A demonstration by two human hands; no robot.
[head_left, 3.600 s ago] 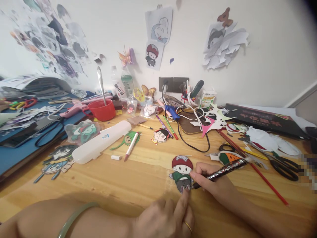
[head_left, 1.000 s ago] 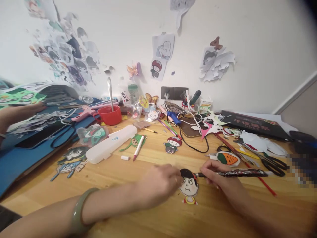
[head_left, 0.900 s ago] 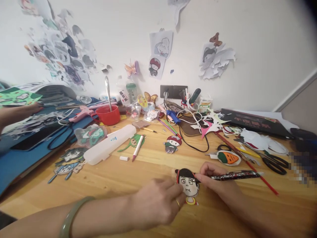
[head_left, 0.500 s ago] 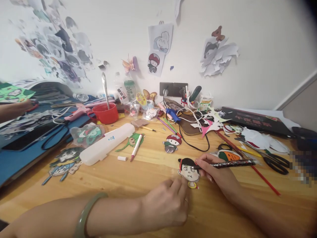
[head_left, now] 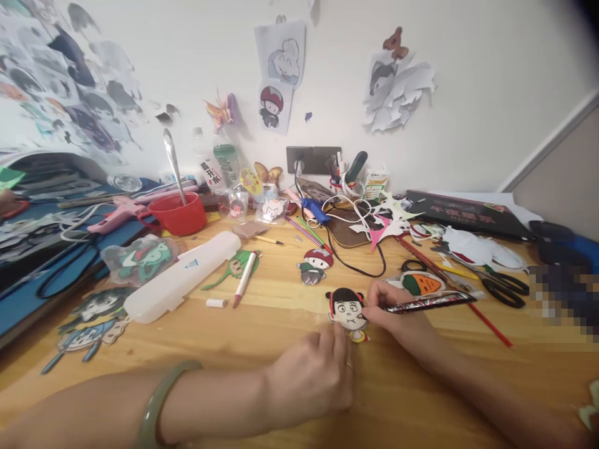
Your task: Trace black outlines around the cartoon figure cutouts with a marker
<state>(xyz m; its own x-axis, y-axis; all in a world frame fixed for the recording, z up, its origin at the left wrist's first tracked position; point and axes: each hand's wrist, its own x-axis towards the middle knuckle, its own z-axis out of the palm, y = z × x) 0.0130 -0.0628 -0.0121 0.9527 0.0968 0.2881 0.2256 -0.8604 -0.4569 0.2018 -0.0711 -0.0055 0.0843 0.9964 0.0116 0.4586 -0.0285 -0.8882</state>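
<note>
Saw left hand curled at black-haired character cutout, 7 o'clock, likely steadying; grasp: couldn't tell. Right hand, 3 o'clock, pinched patterned pen low, probably for control.

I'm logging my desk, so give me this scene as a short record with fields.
Left hand: curled, fingertips at the lower edge of the black-haired paper face cutout
Right hand: holding the glossy black patterned pen
Behind cutout: red-capped paper figure
Left side: long white plastic case, red mug with metal spoon
Right side: black-handled scissors, orange paper carrot cutout
</note>
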